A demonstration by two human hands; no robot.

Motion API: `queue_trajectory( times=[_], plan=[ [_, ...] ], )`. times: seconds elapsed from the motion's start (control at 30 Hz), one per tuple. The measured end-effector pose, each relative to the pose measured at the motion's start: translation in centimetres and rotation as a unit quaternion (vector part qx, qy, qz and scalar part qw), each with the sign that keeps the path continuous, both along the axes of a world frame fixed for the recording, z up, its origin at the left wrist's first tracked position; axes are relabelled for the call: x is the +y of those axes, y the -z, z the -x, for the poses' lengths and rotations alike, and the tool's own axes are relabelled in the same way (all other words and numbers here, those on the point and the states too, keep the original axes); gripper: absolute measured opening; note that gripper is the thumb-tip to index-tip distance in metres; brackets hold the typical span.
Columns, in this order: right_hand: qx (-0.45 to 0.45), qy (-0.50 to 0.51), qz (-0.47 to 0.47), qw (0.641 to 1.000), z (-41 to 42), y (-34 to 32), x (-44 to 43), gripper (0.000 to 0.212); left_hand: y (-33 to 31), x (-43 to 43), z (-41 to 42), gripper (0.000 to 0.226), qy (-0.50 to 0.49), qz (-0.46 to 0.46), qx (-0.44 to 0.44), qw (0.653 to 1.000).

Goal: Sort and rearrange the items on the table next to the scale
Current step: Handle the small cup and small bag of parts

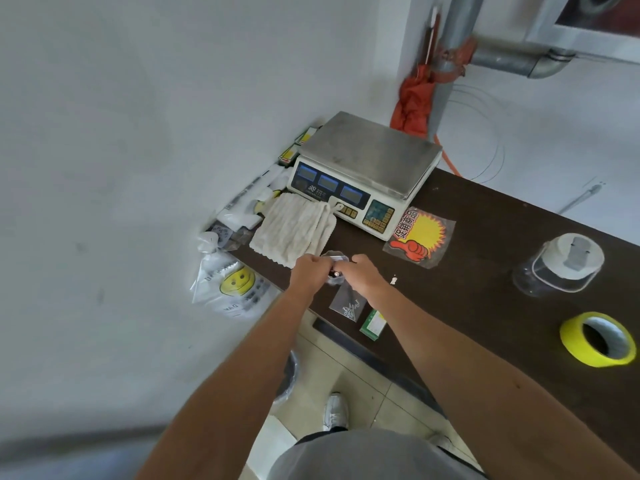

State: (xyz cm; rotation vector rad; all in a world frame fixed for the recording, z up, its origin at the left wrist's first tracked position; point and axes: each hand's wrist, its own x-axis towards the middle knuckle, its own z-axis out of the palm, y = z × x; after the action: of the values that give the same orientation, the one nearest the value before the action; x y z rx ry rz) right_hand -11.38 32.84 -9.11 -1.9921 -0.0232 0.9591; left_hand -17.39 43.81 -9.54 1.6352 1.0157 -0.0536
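Clear bag (334,279) near table (485,237) front edge

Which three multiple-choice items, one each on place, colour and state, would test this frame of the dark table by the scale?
1. Where does the folded off-white ribbed cloth lie?
A. on the weighing pan
B. on the dark brown table, in front of the white electronic scale's displays
C. on the floor

2. What colour is the wide roll of tape?
A. red
B. yellow
C. blue

3. What are the left hand and right hand doing?
A. lying flat on the table
B. lifting the scale
C. together gripping a small clear plastic bag

Key: 1 B, the cloth's far edge meets the scale's front; 2 B, its outer band is bright yellow; 3 C, curled fingers of both hands close on the bag.
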Motion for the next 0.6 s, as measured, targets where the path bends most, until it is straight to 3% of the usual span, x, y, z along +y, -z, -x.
queue_trajectory(
  times=[0.23,0.47,0.6],
  plan=[
    [-0.102,0.074,0.034,0.991,-2.1,-1.8,-3.3,0.045,-1.6,-3.7,-3.0,0.024,0.038,0.002,-0.028,0.999],
    [-0.129,0.145,0.061,0.979,-5.0,-3.7,-10.7,0.047,-2.1,-10.1,-7.7,0.023,0.107,-0.006,-0.019,0.994],
    [-0.138,0.188,0.076,0.969,-6.0,-4.1,-15.3,0.048,-2.2,-14.2,-9.7,0.042,0.154,0.005,-0.031,0.988]
  ],
)
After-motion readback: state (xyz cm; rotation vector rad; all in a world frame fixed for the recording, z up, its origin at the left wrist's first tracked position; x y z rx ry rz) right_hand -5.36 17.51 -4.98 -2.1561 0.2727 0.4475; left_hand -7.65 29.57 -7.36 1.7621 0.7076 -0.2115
